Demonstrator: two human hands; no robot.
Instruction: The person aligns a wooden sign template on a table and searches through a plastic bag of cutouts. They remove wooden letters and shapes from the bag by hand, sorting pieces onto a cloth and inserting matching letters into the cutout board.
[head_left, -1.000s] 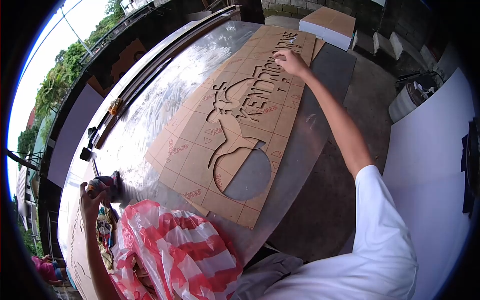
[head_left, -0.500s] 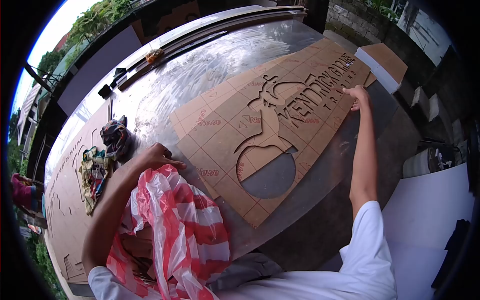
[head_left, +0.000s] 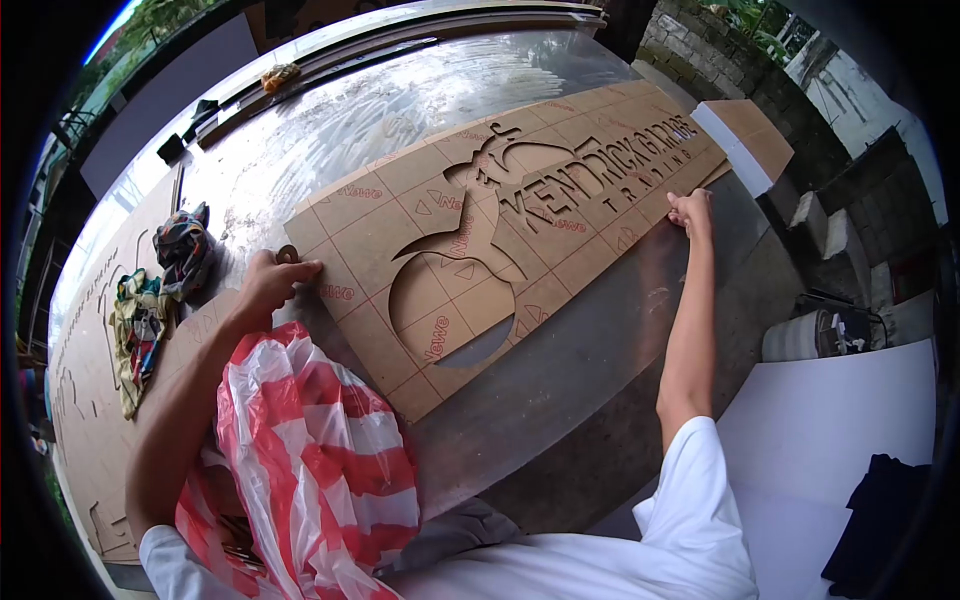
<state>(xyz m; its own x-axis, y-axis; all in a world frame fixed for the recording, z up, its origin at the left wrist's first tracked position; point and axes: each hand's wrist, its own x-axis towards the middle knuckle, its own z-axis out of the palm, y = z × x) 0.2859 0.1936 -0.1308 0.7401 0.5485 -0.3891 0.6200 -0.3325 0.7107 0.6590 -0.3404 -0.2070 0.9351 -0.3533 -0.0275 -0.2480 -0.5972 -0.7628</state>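
A brown paper-faced stencil sheet (head_left: 375, 215), with lettering and a figure cut through it, lies on the shiny metal table over another brown sheet. My right hand (head_left: 690, 212) is closed on its near edge, below the lettering. At the left end, my left hand (head_left: 272, 282) is closed, with a small brown cut-out piece (head_left: 287, 254) at its fingers and its fingertips against the sheet's edge. From my left forearm hangs a red-and-white striped plastic bag (head_left: 320, 440), with brown scraps partly visible inside.
Crumpled rags (head_left: 145, 320) lie left on another cut sheet (head_left: 85, 430). Long dark bars (head_left: 330, 85) line the table's far side. A box-like block (head_left: 745, 145) stands beyond the stencil's right end. White panels (head_left: 840, 430) are at lower right.
The top stencil sheet has slid leftward over the lower sheet. My right hand has closed on its near edge; my left hand has moved up to its left edge. The view has shifted.
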